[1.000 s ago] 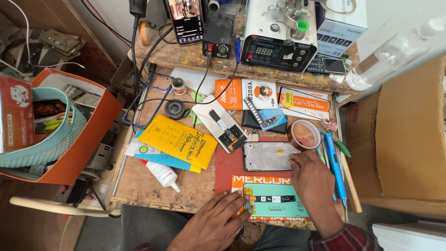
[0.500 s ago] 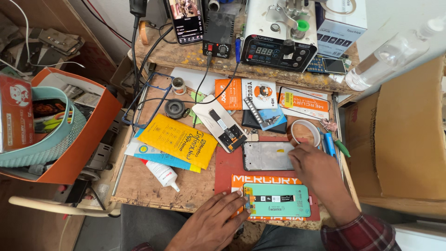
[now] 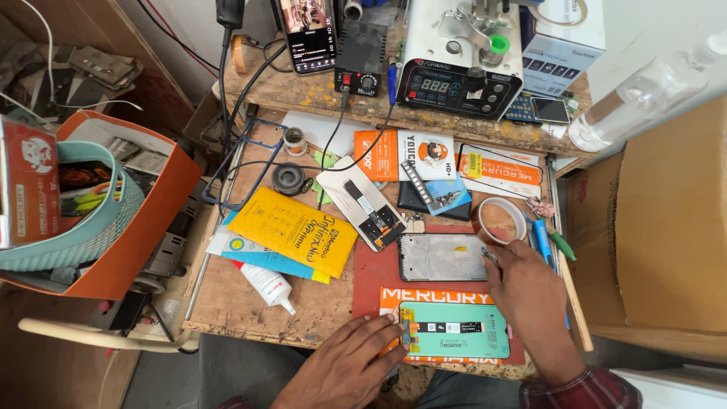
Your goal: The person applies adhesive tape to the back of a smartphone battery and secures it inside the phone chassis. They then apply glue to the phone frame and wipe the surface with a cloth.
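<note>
A green phone display panel (image 3: 454,330) lies on a red and orange mat (image 3: 376,284) at the bench's front edge. My left hand (image 3: 344,367) comes up from below and grips the panel's left end with its fingertips. Behind it on the mat lies a grey phone frame (image 3: 441,257). My right hand (image 3: 530,291) rests by the frame's right edge, just below a roll of brown tape (image 3: 500,220). Its fingers are curled on what looks like a small thin tool (image 3: 489,254).
A yellow packet (image 3: 294,231), a white glue bottle (image 3: 266,285), a white display with a flex cable (image 3: 362,202) and orange packets (image 3: 413,154) cover the wooden bench. A machine with a digital readout (image 3: 458,76) stands on the back shelf. An orange box with a teal basket (image 3: 91,220) is at left.
My right forearm has swung a little to the right while its fingertips stay by the phone frame's right edge. The left hand and the green panel have hardly moved.
</note>
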